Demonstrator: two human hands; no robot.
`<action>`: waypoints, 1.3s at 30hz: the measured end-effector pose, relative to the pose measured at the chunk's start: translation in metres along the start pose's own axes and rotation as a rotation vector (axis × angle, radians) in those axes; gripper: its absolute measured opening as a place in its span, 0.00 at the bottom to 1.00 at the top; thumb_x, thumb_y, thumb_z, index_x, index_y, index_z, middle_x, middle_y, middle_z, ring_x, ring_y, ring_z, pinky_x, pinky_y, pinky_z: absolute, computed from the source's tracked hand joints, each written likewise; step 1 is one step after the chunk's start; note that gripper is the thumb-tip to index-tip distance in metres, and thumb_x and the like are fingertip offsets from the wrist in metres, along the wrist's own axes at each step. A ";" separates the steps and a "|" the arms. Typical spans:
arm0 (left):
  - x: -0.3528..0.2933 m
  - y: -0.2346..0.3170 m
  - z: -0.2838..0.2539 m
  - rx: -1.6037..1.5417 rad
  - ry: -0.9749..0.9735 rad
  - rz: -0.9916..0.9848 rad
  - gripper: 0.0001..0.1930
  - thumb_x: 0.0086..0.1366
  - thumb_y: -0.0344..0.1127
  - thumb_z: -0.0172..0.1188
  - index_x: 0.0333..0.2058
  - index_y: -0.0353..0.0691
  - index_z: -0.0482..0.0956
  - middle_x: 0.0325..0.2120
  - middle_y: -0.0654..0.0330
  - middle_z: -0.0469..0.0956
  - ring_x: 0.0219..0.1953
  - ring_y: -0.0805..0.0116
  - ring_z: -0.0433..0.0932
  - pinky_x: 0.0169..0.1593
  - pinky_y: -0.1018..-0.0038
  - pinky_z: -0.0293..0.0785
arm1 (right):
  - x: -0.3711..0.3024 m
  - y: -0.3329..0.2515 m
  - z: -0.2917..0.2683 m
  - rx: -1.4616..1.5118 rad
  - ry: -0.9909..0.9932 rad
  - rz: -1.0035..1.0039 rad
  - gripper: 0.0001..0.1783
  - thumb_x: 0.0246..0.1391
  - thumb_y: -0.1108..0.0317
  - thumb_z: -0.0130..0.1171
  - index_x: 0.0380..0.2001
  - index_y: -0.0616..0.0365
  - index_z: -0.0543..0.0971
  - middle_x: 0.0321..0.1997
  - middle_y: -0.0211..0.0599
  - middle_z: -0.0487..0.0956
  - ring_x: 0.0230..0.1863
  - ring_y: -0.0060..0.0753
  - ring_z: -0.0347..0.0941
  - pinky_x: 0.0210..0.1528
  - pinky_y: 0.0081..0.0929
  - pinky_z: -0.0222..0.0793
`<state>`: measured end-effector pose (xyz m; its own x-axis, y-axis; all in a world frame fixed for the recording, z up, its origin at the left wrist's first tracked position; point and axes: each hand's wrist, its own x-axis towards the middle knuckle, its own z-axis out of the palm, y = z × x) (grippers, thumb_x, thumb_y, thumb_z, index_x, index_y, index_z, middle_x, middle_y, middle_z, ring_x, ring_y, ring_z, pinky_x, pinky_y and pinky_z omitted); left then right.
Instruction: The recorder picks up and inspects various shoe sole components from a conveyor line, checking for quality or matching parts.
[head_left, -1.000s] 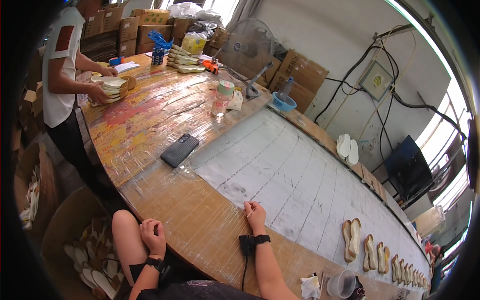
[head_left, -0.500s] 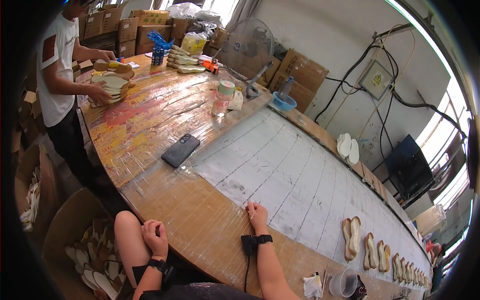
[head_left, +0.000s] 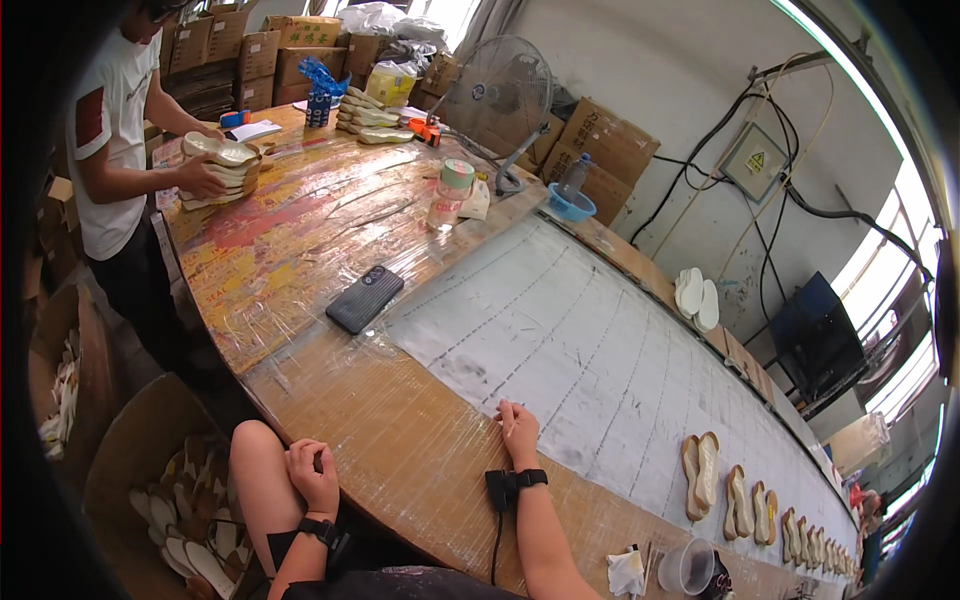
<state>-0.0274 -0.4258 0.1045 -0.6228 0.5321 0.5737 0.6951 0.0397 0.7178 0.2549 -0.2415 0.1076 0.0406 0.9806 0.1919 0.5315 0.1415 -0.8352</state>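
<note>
A broad tabletop lies before both hands; a pale sheet with dashed lines covers it beyond the right. Below the left hand, a cardboard box holds shoe soles; paired ones line the sheet, right of the right hand. The left hand rests loosely curled at the knee; the right hand, fingers bent, rests at the sheet's near edge. Any grip cannot be told. Rightward forearm movement could tip the clear tub; the wrist cable might snag.
</note>
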 end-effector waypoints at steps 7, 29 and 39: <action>-0.001 0.001 -0.001 -0.003 0.004 0.004 0.02 0.50 0.26 0.56 0.24 0.37 0.72 0.28 0.57 0.70 0.32 0.59 0.67 0.38 0.68 0.64 | -0.001 -0.001 -0.001 -0.005 0.011 0.002 0.17 0.55 0.56 0.51 0.25 0.60 0.79 0.19 0.36 0.78 0.23 0.28 0.75 0.28 0.23 0.68; -0.003 0.014 -0.009 -0.002 -0.014 -0.002 0.03 0.50 0.26 0.56 0.24 0.37 0.72 0.28 0.57 0.70 0.33 0.59 0.67 0.39 0.69 0.64 | -0.005 -0.007 -0.016 -0.032 0.001 0.010 0.17 0.53 0.57 0.53 0.23 0.61 0.78 0.18 0.36 0.78 0.22 0.29 0.75 0.27 0.23 0.67; -0.004 0.017 -0.008 0.005 0.006 0.009 0.03 0.49 0.26 0.56 0.24 0.38 0.72 0.28 0.56 0.70 0.32 0.57 0.67 0.38 0.67 0.63 | -0.006 -0.008 -0.019 0.015 0.051 0.056 0.15 0.51 0.58 0.54 0.23 0.59 0.79 0.18 0.34 0.78 0.21 0.27 0.74 0.27 0.23 0.67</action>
<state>-0.0159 -0.4342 0.1175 -0.6188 0.5276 0.5820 0.7023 0.0396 0.7108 0.2669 -0.2515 0.1228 0.1129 0.9789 0.1702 0.5141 0.0891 -0.8531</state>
